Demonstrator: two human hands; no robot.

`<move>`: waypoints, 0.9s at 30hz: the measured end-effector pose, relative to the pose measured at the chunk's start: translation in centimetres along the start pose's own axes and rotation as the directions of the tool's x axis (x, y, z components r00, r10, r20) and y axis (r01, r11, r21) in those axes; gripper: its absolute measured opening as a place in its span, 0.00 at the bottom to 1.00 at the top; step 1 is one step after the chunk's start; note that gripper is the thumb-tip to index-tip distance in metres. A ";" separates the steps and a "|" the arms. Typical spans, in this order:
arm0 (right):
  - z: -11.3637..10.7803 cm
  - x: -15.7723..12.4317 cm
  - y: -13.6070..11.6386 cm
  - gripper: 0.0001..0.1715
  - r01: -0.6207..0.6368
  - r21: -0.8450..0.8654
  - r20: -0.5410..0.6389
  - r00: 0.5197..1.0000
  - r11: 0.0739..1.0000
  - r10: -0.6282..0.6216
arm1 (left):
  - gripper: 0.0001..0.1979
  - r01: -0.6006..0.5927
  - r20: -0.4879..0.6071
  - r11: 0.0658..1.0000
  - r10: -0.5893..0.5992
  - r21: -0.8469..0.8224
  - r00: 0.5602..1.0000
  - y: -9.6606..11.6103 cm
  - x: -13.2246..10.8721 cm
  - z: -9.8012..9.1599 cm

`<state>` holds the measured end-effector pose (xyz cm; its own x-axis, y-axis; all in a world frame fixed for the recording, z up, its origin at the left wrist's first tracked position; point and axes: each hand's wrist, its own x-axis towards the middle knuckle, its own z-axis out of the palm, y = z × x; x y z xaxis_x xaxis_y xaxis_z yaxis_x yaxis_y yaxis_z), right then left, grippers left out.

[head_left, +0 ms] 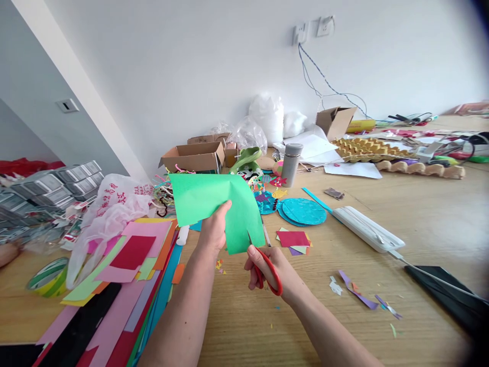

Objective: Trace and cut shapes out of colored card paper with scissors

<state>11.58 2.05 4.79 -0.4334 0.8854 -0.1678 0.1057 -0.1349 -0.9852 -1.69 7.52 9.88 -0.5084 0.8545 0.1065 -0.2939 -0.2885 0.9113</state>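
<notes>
A sheet of green paper [202, 196] is held up over the table by my left hand [216, 227], thumb on its near face and the other fingers behind it. My right hand [273, 270] grips red-handled scissors [277, 279], with fingers through the loops. The scissor blades lie at the sheet's lower right part, close to its bottom edge; how far they are apart is hard to see. Beyond the sheet lie blue paper discs [305, 211] and small coloured paper fish [278, 182].
Stacked coloured papers [133, 252] and a roll of tape [49, 278] lie left. A grey bottle [293, 165] stands behind the discs. A white power strip [367, 228], a black flat object [446, 295] and paper scraps [357, 290] are right. Cardboard boxes [198, 155] stand by the wall.
</notes>
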 end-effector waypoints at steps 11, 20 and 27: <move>-0.1 0.1 0.4 0.37 -0.033 -0.002 -0.037 0.999 0.999 0.033 | 0.17 -0.072 -0.025 0.982 0.078 0.173 0.997 0.1 -0.4 0.2; -0.3 0.3 0.0 0.39 -0.057 0.010 -0.075 0.996 0.998 0.057 | 0.13 -0.135 0.070 0.956 0.121 0.261 0.990 -0.1 -0.7 0.3; 0.0 0.5 0.3 0.38 0.005 0.025 -0.128 0.992 1.000 -0.001 | 0.15 0.005 0.014 0.999 -0.005 0.043 1.000 -0.9 -0.5 0.6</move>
<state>11.42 2.46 4.45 -0.3158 0.9351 -0.1607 0.0810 -0.1422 -0.9865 -0.70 7.59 9.23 -0.4955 0.8619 0.1074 -0.2608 -0.2656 0.9281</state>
